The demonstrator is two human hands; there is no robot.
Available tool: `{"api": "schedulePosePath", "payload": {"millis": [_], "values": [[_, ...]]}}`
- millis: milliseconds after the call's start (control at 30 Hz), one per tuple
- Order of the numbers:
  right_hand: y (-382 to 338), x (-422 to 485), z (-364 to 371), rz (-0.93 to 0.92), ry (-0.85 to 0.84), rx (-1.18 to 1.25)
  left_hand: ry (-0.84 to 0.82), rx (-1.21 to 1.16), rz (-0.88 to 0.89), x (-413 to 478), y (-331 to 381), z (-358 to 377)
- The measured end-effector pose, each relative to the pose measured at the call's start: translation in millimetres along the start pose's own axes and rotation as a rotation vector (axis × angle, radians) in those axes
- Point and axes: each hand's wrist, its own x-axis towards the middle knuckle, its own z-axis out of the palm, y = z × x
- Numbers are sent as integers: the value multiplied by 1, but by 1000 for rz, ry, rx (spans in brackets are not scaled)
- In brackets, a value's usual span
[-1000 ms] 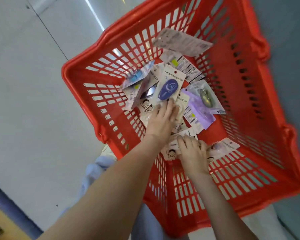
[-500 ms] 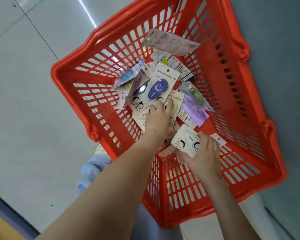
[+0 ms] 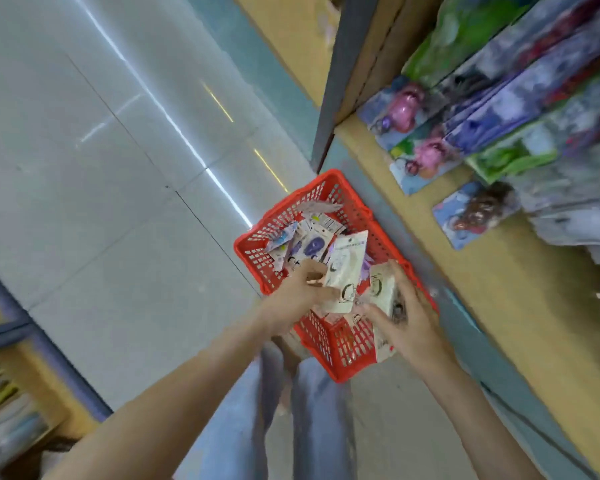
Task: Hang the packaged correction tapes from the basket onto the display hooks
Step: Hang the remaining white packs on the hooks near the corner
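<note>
Over the red basket [image 3: 343, 348] the left hand [image 3: 297, 292] pinches a white pack [image 3: 345, 271], its long side pointing to about 1 o'clock, the right hand [image 3: 413, 313] grips a second pack [image 3: 381, 284], and the shelf [image 3: 482, 271] lies at 2 o'clock, nearer to the right hand.

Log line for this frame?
left hand grips white packet | right hand grips second packet | both above basket | more packets inside

Shop: shelf [image 3: 413, 188] of packaged toys [image 3: 406, 109], red shopping basket [image 3: 253, 252].
</note>
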Motion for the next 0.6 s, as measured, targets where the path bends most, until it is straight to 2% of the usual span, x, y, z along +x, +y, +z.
{"api": "schedulePosePath", "payload": {"millis": [100,200,300,467,600], "values": [[-63,-56,-55,-8,124,114,-53,38,83,-85,62,-4],[-122,-117,-104,-33,251,241,-108,196,202,-165,121,5],[-164,-177,-137,-50,346,265,-205,340,339,-238,163,30],[-195,-259,-178,-40,515,254,-455,265,451,-337,184,91],[-188,-327,-208,-39,635,257,-446,216,523,-383,172,137]]}}
